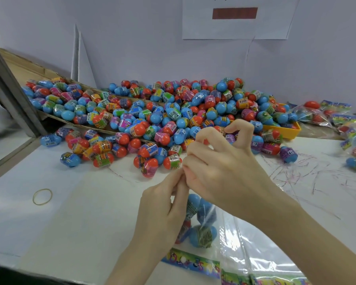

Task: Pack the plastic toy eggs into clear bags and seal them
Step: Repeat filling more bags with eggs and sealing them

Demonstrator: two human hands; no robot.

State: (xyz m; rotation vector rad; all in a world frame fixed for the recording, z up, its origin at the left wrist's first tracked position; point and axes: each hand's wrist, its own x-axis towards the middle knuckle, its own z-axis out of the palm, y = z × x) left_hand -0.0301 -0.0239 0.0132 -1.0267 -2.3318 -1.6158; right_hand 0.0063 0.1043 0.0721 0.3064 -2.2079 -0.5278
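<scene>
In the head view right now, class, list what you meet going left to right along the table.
Rubber band → left hand → right hand → yellow tray → sealed bags of eggs.

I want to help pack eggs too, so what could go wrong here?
1. Both hands, left and right, pinch only the top of the clear bag; if the fingers slip, its eggs could spill out.
2. The egg pile slopes toward the table's front, so a bump might set eggs rolling.
3. The rubber band lies off to the left, easy to forget.
</scene>
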